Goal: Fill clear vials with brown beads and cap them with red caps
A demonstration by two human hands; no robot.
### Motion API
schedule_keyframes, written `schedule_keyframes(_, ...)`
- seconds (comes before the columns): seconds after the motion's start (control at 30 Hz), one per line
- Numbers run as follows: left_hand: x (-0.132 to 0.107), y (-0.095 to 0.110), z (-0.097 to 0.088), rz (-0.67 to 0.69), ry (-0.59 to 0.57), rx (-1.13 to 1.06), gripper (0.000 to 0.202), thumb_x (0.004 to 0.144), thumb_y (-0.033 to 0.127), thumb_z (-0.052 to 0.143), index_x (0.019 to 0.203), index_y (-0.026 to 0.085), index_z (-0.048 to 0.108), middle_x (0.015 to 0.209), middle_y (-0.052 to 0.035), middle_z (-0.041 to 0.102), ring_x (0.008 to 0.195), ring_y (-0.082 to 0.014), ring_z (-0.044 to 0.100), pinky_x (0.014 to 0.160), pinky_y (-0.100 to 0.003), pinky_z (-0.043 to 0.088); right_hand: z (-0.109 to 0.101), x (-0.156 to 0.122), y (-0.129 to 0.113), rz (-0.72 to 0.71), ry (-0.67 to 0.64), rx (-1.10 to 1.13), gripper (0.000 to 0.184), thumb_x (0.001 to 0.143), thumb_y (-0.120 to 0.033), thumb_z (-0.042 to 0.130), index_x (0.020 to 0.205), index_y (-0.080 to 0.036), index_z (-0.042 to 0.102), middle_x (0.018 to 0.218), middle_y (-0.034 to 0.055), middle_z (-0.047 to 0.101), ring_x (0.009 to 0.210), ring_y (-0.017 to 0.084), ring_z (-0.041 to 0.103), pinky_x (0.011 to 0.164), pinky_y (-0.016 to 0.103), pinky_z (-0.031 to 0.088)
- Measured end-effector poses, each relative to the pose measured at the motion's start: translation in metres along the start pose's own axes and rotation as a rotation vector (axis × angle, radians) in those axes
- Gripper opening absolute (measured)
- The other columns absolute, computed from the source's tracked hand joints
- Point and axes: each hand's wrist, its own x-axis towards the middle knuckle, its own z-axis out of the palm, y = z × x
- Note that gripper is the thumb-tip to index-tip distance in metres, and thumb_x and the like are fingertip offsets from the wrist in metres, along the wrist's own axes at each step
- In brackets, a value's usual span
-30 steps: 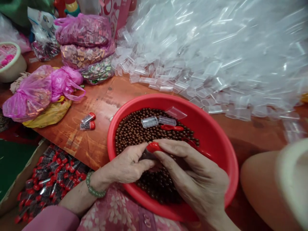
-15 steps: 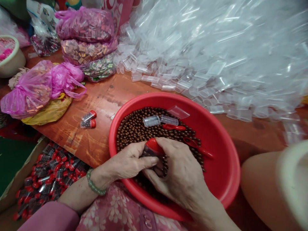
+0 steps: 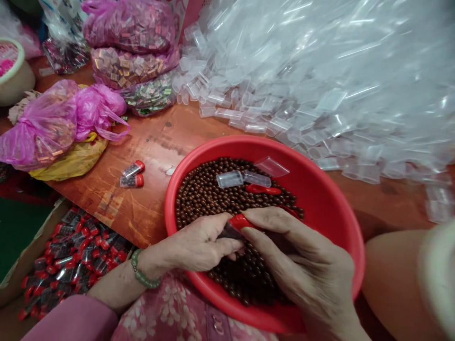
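Note:
My left hand [image 3: 204, 244] is closed around a small clear tube [image 3: 230, 231] and holds it tilted above the red basin [image 3: 350, 237]. At the tube's upper end sits a red cap [image 3: 239, 221], pinched between the thumb and fingers of my right hand [image 3: 305, 255]. Most of the tube is hidden by my fingers. Dark brown balls [image 3: 202, 189] fill the left and middle of the basin. On top of them lie two clear empty tubes [image 3: 230, 179], a clear plastic piece [image 3: 273, 166] and a red spoon [image 3: 263, 189].
Two filled red-capped tubes [image 3: 132, 181] lie on the table [image 3: 149, 213]. A box at lower left holds many more capped tubes [image 3: 76, 255]. Clear plastic tubes [image 3: 302, 85] are heaped at the back right. Pink bags [image 3: 131, 28] stand at the back left; a pale container [image 3: 394, 270] is at right.
My right hand has turned and drawn back to the right, its fingertips now on the red cap. The tube leans over more. The whole view has shifted slightly.

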Motion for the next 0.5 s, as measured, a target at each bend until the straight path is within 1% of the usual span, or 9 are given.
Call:
schedule_keyframes(0.13,0.0004,-0.003,-0.0007,-0.004,0.005,0.046,0.009,0.083,0.013,0.051,0.092,0.016,0.051,0.078,0.0016,0.052,0.07,-0.01,0.049,0.068,-0.025,0.043,-0.0027,0.0013,-0.0009,-0.052,-0.021,-0.066,0.025,0.083,-0.004,0.064,0.099,-0.024,0.064,0.093,0.001,0.067,0.083,0.013,0.064,0.07,0.023,0.054)
schedule_keyframes(0.23,0.0006,-0.0053,-0.0008,-0.03,0.012,0.058,0.009,0.083,0.014,0.051,0.091,0.015,0.052,0.077,0.0007,0.054,0.07,-0.0105,0.05,0.067,-0.024,0.044,-0.0056,0.0045,-0.001,-0.166,-0.096,-0.144,0.026,0.084,-0.005,0.062,0.103,-0.022,0.062,0.092,0.0024,0.066,0.08,0.013,0.065,0.069,0.024,0.054)
schedule_keyframes(0.3,0.0009,-0.0054,-0.0003,-0.057,0.004,0.024,0.008,0.083,0.014,0.051,0.09,0.014,0.054,0.075,0.0009,0.054,0.068,-0.0102,0.05,0.066,-0.024,0.043,-0.007,0.0054,-0.0001,-0.228,-0.147,-0.223,0.025,0.088,-0.008,0.058,0.108,-0.022,0.058,0.094,0.0045,0.066,0.081,0.014,0.065,0.069,0.026,0.055)
schedule_keyframes(0.33,0.0011,-0.0049,0.0,-0.057,0.006,-0.008,0.006,0.083,0.014,0.052,0.089,0.014,0.054,0.074,0.0013,0.053,0.067,-0.0096,0.05,0.065,-0.023,0.043,-0.0072,0.005,0.0005,-0.245,-0.164,-0.275,0.023,0.09,-0.012,0.056,0.112,-0.021,0.056,0.096,0.0065,0.066,0.084,0.016,0.065,0.071,0.028,0.055)
schedule_keyframes(0.37,0.0012,-0.0042,0.0002,-0.052,0.012,-0.048,0.004,0.083,0.014,0.052,0.087,0.014,0.054,0.073,0.0018,0.053,0.065,-0.0089,0.049,0.064,-0.023,0.042,-0.0069,0.0041,0.0012,-0.26,-0.175,-0.331,0.023,0.093,-0.02,0.055,0.116,-0.019,0.054,0.098,0.0091,0.066,0.088,0.019,0.065,0.073,0.031,0.056)
schedule_keyframes(0.4,0.0013,-0.0034,0.0002,-0.048,0.019,-0.096,0.002,0.083,0.015,0.053,0.085,0.014,0.054,0.072,0.002,0.053,0.065,-0.0083,0.049,0.063,-0.022,0.041,-0.006,0.0028,0.0019,-0.273,-0.189,-0.388,0.03,0.094,-0.03,0.055,0.12,-0.016,0.051,0.101,0.0124,0.065,0.093,0.021,0.064,0.075,0.034,0.056)
schedule_keyframes(0.47,0.0012,-0.0016,-0.0002,-0.052,0.027,-0.21,0.008,0.082,0.02,0.06,0.081,0.014,0.054,0.072,0.0017,0.054,0.064,-0.0075,0.051,0.062,-0.02,0.042,-0.0025,0.0002,0.0034,-0.309,-0.213,-0.493,0.056,0.091,-0.052,0.053,0.125,-0.008,0.047,0.108,0.0199,0.063,0.101,0.028,0.061,0.079,0.04,0.055)
schedule_keyframes(0.5,0.0011,-0.0009,-0.0006,-0.065,0.02,-0.28,0.016,0.081,0.026,0.064,0.081,0.014,0.054,0.072,0.0013,0.055,0.063,-0.0074,0.052,0.062,-0.02,0.043,-0.0001,-0.0007,0.004,-0.332,-0.208,-0.541,0.066,0.089,-0.058,0.052,0.127,-0.005,0.045,0.111,0.0228,0.061,0.102,0.03,0.059,0.079,0.042,0.054)
